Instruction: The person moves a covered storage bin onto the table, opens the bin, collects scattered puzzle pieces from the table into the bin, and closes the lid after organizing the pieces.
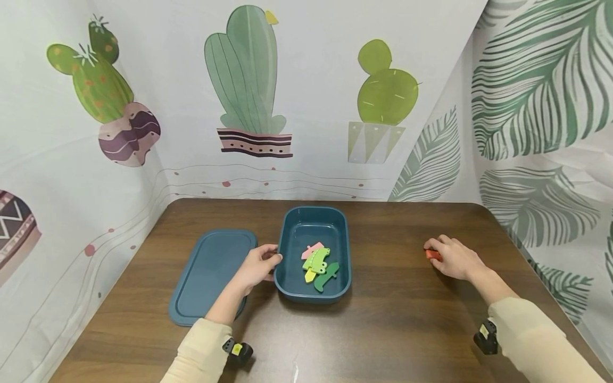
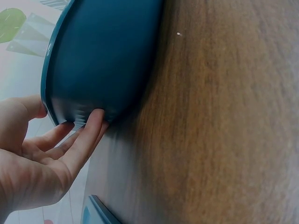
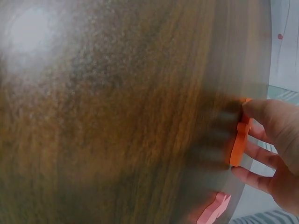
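Note:
A dark blue box (image 1: 312, 298) stands at the middle of the table. My left hand (image 1: 258, 265) holds its left side, thumb at the rim and fingers against the outer wall (image 2: 100, 60). Inside lie a light green crocodile-shaped piece (image 1: 316, 260), a dark green piece (image 1: 327, 277), a pink piece (image 1: 311, 249) and a partly covered yellow piece (image 1: 310, 275). Far to the right, my right hand (image 1: 455, 259) pinches a small orange piece (image 3: 239, 144) between thumb and fingers, close over the table. Another pink piece (image 3: 216, 209) lies near that hand in the right wrist view.
A blue lid (image 1: 210, 271) lies flat left of the box, partly behind my left forearm. The brown wooden table (image 1: 383, 319) meets a white cloth backdrop (image 1: 316, 106) with cactus and leaf prints along its far edge.

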Demonstrator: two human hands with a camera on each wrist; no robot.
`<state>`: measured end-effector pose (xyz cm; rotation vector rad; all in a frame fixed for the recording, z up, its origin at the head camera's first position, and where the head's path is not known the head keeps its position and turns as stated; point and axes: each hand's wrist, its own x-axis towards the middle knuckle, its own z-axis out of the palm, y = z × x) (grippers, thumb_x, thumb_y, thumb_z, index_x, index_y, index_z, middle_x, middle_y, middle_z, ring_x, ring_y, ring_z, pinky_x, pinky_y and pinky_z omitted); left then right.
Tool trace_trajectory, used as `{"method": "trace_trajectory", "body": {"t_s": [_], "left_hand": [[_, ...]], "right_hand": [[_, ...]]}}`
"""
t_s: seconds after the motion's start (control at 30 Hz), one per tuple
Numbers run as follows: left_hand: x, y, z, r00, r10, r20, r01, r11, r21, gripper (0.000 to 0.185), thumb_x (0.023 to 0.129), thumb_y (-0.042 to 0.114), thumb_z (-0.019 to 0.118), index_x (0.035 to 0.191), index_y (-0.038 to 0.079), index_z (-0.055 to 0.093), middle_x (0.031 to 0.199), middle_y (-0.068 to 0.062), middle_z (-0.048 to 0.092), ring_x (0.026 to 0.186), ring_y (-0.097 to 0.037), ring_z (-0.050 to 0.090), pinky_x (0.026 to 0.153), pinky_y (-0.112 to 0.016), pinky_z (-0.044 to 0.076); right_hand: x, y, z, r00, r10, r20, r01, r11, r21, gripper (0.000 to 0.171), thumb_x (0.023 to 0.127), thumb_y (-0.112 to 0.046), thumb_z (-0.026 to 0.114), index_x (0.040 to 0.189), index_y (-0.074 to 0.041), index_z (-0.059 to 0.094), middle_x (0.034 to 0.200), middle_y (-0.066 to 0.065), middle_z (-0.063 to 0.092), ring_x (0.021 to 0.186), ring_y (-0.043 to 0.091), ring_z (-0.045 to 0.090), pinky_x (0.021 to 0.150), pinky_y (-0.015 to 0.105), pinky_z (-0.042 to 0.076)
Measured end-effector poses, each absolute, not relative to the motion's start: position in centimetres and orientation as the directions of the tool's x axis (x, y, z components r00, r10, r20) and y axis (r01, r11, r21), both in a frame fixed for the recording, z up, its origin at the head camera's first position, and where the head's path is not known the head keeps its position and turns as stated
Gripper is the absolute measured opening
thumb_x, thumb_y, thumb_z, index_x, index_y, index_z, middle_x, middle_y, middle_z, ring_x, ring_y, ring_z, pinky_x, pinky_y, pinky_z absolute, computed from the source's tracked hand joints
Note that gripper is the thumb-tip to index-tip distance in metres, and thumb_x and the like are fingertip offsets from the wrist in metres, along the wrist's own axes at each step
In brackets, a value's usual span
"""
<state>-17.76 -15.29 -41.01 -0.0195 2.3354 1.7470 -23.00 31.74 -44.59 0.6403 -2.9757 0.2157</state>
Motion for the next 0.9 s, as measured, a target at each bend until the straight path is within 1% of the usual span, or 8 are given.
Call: {"method": "trace_trajectory", "body": {"t_s": [0.13,0.3,0.47,0.6,0.8,0.9], "left_hand": [[-18.4,-15.5,-42.1,-0.976,0.117,-0.185,-0.145,0.288,0.947,0.041,0.09,0.009,0.054,0.127,-0.008,0.047,0.11,-0.025,0.058,0.087,-0.029,0.062,0.067,-0.041,0.057],[-19.3,-15.9,-43.8,-0.978,0.102,-0.181,-0.148,0.273,0.951,0.041,0.09,0.012,0.056,0.127,-0.004,0.049,0.108,-0.022,0.059,0.085,-0.027,0.063,0.064,-0.041,0.057],[-19.5,-16.0,-44.3,-0.979,0.095,-0.182,-0.151,0.269,0.951,0.04,0.089,0.013,0.056,0.126,-0.001,0.051,0.107,-0.019,0.06,0.084,-0.025,0.063,0.063,-0.04,0.057],[-19.5,-16.0,-44.4,-0.979,0.094,-0.183,-0.153,0.267,0.952,0.04,0.089,0.012,0.056,0.126,-0.002,0.05,0.107,-0.019,0.06,0.084,-0.025,0.063,0.063,-0.039,0.057],[-19.6,-16.0,-44.4,-0.979,0.106,-0.175,-0.14,0.275,0.951,0.04,0.09,0.009,0.054,0.126,-0.007,0.048,0.108,-0.024,0.058,0.086,-0.031,0.063,0.063,-0.041,0.057],[-19.6,-15.9,-44.3,-0.979,0.107,-0.173,-0.138,0.274,0.952,0.04,0.09,0.009,0.054,0.126,-0.007,0.048,0.107,-0.024,0.058,0.085,-0.03,0.063,0.063,-0.041,0.057]], "right_hand": [[-23.1,31.7,-44.7,-0.914,-0.392,0.1,-0.403,0.907,-0.121,0.027,0.077,-0.013,0.069,0.102,-0.014,0.059,0.089,0.008,0.054,0.079,0.031,0.055,0.048,0.043,0.047],[-23.1,31.7,-44.7,-0.916,-0.391,0.092,-0.4,0.909,-0.118,0.025,0.078,-0.013,0.067,0.101,-0.014,0.058,0.088,0.008,0.053,0.078,0.031,0.055,0.047,0.042,0.045],[-23.1,31.7,-44.6,-0.915,-0.392,0.093,-0.401,0.909,-0.11,0.024,0.078,-0.012,0.066,0.099,-0.015,0.057,0.086,0.006,0.053,0.075,0.03,0.055,0.044,0.04,0.044],[-23.1,31.7,-44.5,-0.915,-0.393,0.087,-0.401,0.91,-0.104,0.023,0.078,-0.012,0.066,0.099,-0.016,0.056,0.085,0.005,0.053,0.074,0.029,0.055,0.043,0.039,0.043],[-23.0,31.5,-44.3,-0.91,-0.405,0.089,-0.413,0.905,-0.106,0.022,0.079,-0.011,0.065,0.098,-0.016,0.055,0.085,0.004,0.052,0.074,0.028,0.054,0.041,0.038,0.042],[-23.0,31.5,-44.3,-0.908,-0.41,0.091,-0.418,0.903,-0.105,0.021,0.079,-0.01,0.064,0.098,-0.017,0.055,0.084,0.004,0.052,0.073,0.027,0.054,0.04,0.037,0.041]]}}
